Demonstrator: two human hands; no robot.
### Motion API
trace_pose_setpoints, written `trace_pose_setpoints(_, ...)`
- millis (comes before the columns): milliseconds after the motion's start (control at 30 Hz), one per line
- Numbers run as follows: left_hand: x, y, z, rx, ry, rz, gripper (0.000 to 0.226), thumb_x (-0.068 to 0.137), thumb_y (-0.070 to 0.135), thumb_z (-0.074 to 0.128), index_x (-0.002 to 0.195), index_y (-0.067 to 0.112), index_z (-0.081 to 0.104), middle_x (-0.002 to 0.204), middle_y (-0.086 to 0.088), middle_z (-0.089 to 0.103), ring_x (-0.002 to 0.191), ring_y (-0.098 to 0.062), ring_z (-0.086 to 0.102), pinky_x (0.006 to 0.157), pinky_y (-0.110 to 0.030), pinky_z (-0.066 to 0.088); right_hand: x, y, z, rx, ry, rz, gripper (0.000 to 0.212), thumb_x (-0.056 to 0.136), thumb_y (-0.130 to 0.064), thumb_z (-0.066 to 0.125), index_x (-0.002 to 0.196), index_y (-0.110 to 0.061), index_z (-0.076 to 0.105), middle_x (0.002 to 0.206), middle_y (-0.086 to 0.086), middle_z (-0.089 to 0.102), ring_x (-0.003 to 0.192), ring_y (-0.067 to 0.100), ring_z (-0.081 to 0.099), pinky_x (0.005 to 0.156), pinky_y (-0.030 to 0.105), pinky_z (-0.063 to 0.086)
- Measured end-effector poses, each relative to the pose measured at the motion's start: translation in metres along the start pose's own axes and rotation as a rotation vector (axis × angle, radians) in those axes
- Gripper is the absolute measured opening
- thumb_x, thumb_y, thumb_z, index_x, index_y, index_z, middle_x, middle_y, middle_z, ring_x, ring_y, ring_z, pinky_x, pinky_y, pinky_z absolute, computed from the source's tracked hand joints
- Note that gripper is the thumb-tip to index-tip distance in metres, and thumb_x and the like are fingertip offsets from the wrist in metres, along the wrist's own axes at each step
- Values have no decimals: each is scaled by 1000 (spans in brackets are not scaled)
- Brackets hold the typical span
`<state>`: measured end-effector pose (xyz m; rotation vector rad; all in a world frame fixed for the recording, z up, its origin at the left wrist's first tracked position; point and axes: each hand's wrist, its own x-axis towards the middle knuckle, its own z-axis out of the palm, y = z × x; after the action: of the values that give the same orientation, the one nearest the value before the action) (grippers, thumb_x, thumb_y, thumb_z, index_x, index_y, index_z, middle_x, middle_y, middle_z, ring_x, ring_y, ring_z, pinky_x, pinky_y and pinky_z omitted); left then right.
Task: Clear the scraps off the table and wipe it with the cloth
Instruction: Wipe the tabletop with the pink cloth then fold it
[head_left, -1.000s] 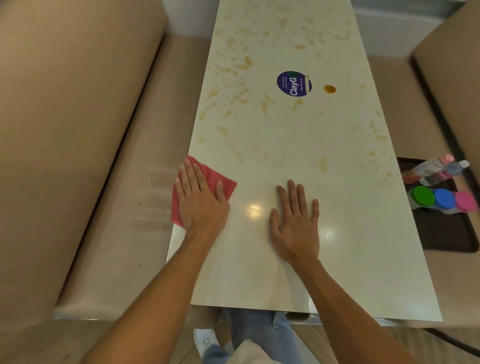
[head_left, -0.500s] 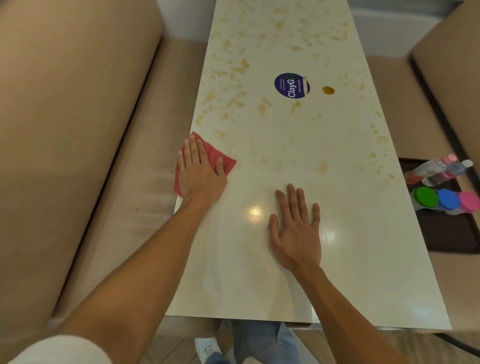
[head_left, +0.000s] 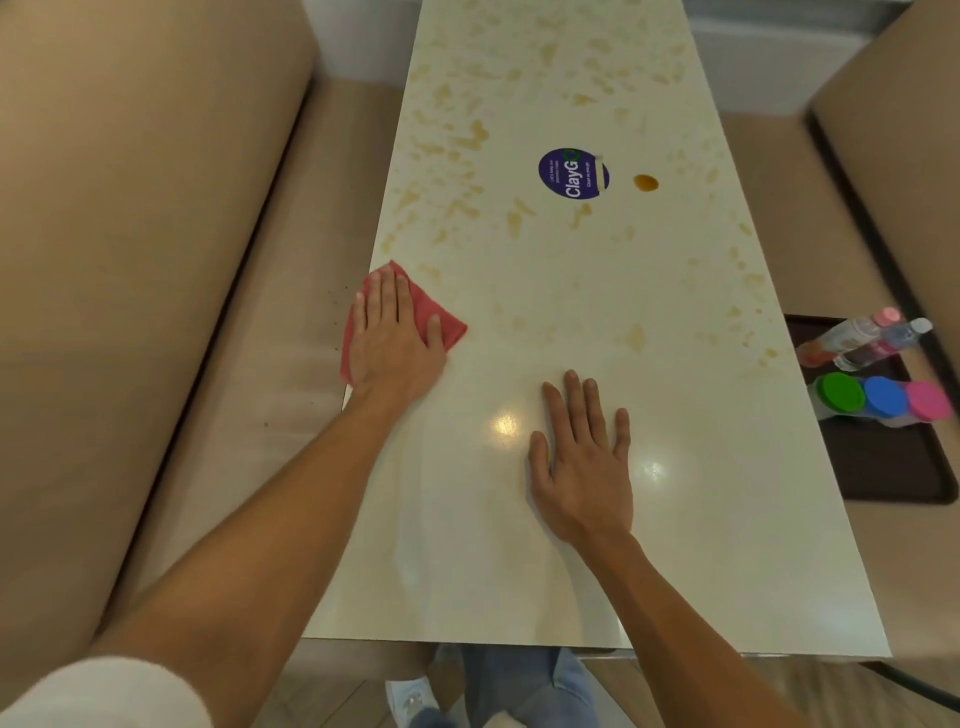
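Note:
A long pale table (head_left: 701, 545) runs away from me, its far half speckled with yellowish stains. My left hand (head_left: 393, 340) lies flat with straight fingers on a red cloth (head_left: 452, 328) at the table's left edge, pressing it down. My right hand (head_left: 584, 462) rests flat on the bare tabletop nearer to me, fingers spread, holding nothing. A round purple sticker (head_left: 571, 174) sits mid-table with a dark amber blob (head_left: 645, 182) just right of it.
Tan bench seats flank the table on the left (head_left: 218, 389) and on the right. On the right seat a dark tray (head_left: 898, 467) carries small bottles (head_left: 862, 338) and tubs with green, blue and pink lids (head_left: 883, 397).
My left hand has pushed the red cloth farther away along the table's left edge. My right hand has stayed flat in place.

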<state>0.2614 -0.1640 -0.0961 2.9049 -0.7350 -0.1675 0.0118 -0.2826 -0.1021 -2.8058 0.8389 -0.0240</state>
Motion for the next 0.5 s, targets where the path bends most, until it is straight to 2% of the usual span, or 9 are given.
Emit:
trace_pose_setpoints(133,-61,-4,8,-12,27,169,76,106,49,15,166,5,5,175,-10,-1,162,-20,-5,132,-44,2,1,0,1,21,6,-8,63,107,-45,22,166,-31,8,174,-8,-10,159,11,-15,129,55,1)
trace_pose_setpoints(233,-95,-21,8,-32,-1,227,76,107,53,18,167,8,1,175,-3,-4,162,-14,-9,132,-43,1,9,3,-2,73,44,-8,62,104,-46,30,164,-30,23,174,-6,7,161,13,1,128,53,9)
trace_pose_setpoints(367,-50,-14,2,-21,36,134,73,108,50,8,167,8,2,176,-3,-3,162,-15,-7,132,-43,-1,44,13,-11,93,70,-2,63,104,-46,30,164,-28,24,174,-4,12,161,16,5,129,49,11)
trace_pose_setpoints(500,11,1,-1,-27,22,28,70,109,43,13,166,5,2,176,-8,0,162,-19,-5,131,-45,-1,59,18,-10,68,45,-26,62,105,-46,28,164,-28,22,175,-5,7,161,15,0,129,50,10)
